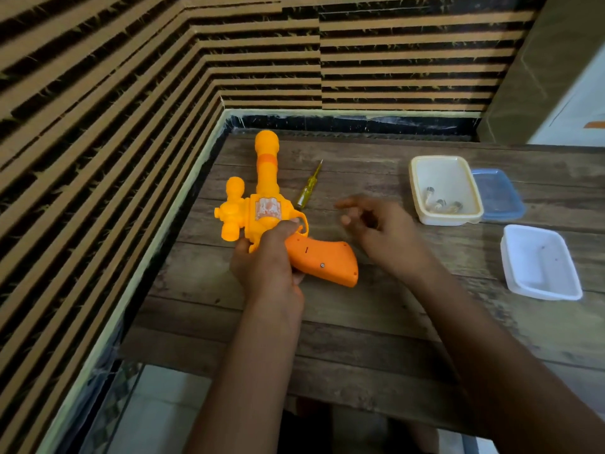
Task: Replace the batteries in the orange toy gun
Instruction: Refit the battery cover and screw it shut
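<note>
L hand (268,257) is gripping the orange toy gun (266,191) where body meets handle, fingers curled round it. The gun is lying near the table's (360,322) left edge, barrel pointing to the far edge. R hand (376,224) is hovering just right of it, fingers loose, holding nothing. A yellow screwdriver (309,188) is lying beside the barrel. Toward the far right corner, batteries (442,203) are sitting in a cream tub (442,175), w/ a blue lid (497,194) just beside it and a white tub (540,263) by the right edge.

Walls (98,142) hem the toy gun (266,208) left and behind; right of it a screwdriver (307,191) lies close, 2 tubs (413,178) farther
</note>
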Action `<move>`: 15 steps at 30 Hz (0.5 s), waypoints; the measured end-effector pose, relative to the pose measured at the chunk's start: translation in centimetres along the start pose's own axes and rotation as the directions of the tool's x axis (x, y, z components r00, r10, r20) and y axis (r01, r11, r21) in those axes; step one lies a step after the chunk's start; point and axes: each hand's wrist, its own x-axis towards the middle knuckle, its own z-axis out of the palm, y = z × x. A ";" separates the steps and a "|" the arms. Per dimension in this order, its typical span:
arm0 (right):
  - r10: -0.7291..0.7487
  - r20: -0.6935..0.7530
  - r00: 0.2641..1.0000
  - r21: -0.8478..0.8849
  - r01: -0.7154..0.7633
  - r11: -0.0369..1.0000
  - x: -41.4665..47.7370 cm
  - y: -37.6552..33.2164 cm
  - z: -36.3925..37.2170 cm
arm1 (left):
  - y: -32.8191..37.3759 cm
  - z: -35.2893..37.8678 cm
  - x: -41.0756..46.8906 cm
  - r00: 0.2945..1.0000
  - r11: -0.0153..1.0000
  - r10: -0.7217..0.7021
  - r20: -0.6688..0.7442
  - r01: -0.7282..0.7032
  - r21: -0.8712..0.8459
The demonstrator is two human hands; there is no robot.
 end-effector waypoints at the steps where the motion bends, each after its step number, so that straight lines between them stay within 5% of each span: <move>1: -0.022 0.038 0.999 -0.062 0.024 0.998 1.0 -0.3 0.2 | 0.0 -0.1 0.0 1.000 1.000 0.008 -0.003 -0.008 -0.007; 8: -0.001 0.353 0.936 -0.529 0.200 0.825 7.6 -3.0 2.4 | 0.3 -0.8 0.7 0.999 0.999 0.027 -0.043 -0.026 0.027; 15: -0.171 0.297 0.939 -0.652 0.330 0.683 7.8 -2.5 2.9 | 0.2 -0.7 0.9 0.999 1.000 0.023 -0.041 -0.023 0.017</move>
